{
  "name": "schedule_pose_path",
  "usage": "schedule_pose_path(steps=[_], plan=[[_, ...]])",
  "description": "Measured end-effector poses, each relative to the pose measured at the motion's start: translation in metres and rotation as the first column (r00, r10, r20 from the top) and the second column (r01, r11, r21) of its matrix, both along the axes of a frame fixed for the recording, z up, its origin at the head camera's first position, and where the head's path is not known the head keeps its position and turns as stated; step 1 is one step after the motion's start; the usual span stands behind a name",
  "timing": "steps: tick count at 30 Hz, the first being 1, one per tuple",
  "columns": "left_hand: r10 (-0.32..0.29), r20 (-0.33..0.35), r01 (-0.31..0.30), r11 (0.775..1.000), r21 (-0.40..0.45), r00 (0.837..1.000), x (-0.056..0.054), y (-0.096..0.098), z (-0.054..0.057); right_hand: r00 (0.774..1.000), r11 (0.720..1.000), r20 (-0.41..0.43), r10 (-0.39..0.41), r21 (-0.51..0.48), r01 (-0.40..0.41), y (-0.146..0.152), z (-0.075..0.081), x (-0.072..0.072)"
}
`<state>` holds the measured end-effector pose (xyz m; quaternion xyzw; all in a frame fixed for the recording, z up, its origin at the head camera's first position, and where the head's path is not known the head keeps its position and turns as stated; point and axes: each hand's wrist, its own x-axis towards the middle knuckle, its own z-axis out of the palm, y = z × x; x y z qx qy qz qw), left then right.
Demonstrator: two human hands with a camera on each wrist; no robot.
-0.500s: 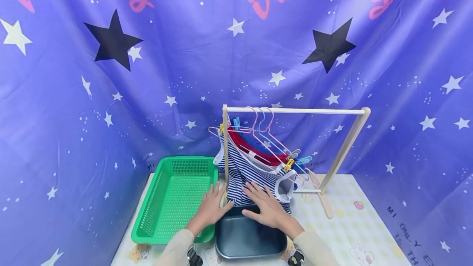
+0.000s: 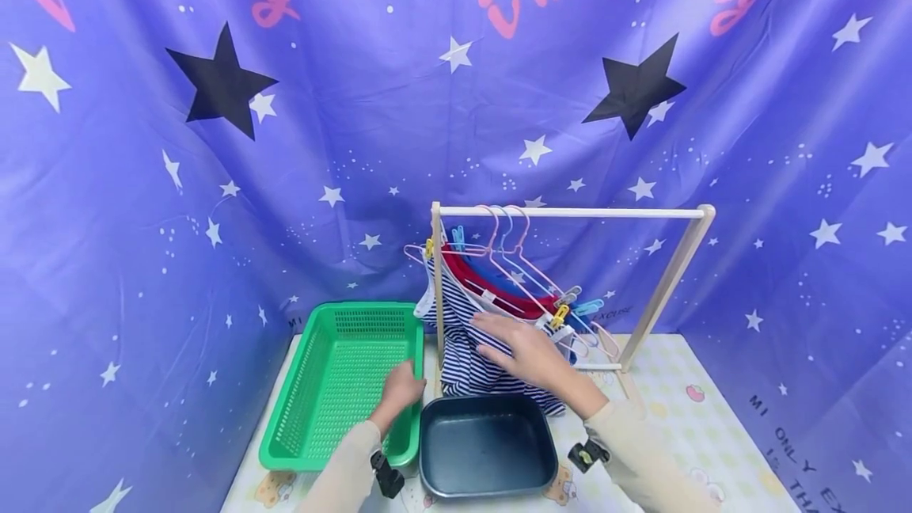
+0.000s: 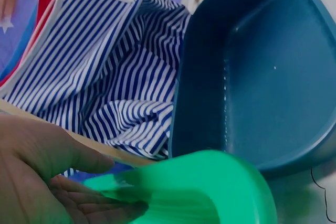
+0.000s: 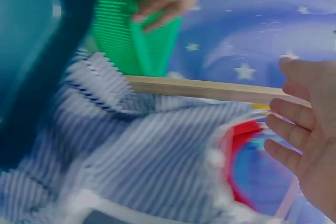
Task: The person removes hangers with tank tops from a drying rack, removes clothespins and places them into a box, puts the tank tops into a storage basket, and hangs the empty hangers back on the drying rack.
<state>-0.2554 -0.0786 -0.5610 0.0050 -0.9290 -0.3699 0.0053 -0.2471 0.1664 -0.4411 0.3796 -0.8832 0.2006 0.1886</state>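
Note:
My left hand [image 2: 400, 388] is at the right rim of the green plastic basket [image 2: 271, 426]. In the left wrist view its thumb is apart from its fingers, which reach over the inside of the basket. My right hand [image 2: 523, 351] is in the air before a blue-and-white striped tank top [image 2: 463, 355], with fingers extended and nothing in them. That top hangs on a pink hanger [image 2: 523, 283] with yellow clothespins [image 2: 559, 315]. Behind it hang a red garment [image 2: 459, 264] and a blue one, partly hidden. A dark blue basin [image 2: 488, 450] stands in front of the striped top.
A small wooden rack [image 2: 670, 291] carries the hangers at the left end of its white rail [image 2: 606, 213]. The table has a checked cloth [image 2: 677, 418]. A purple star-patterned curtain [image 2: 356, 141] surrounds the table on the back and sides.
My left hand has moved left and down, from beside the rack's post to the basket's right rim. My right hand has lifted up and to the right, away from the basin's edge.

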Motion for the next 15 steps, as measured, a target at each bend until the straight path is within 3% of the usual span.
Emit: schedule_pose_path(steps=[7,11,15], plan=[[0.033,-0.017,-0.032,0.999,0.016,0.999,-0.004,-0.005,-0.005,0.993,0.992,-0.085,-0.079,-0.104,0.07,-0.003,0.064,-0.007],[0.019,-0.019,-0.018,0.999,0.033,1.0,-0.001,-0.005,-0.004,0.976,0.973,-0.123,-0.181,-0.168,0.159,-0.003,0.088,-0.015],[0.025,-0.001,-0.025,1.0,0.011,1.0,0.001,-0.003,-0.001,0.967,0.947,-0.089,-0.24,-0.239,0.214,-0.002,0.102,-0.025]])
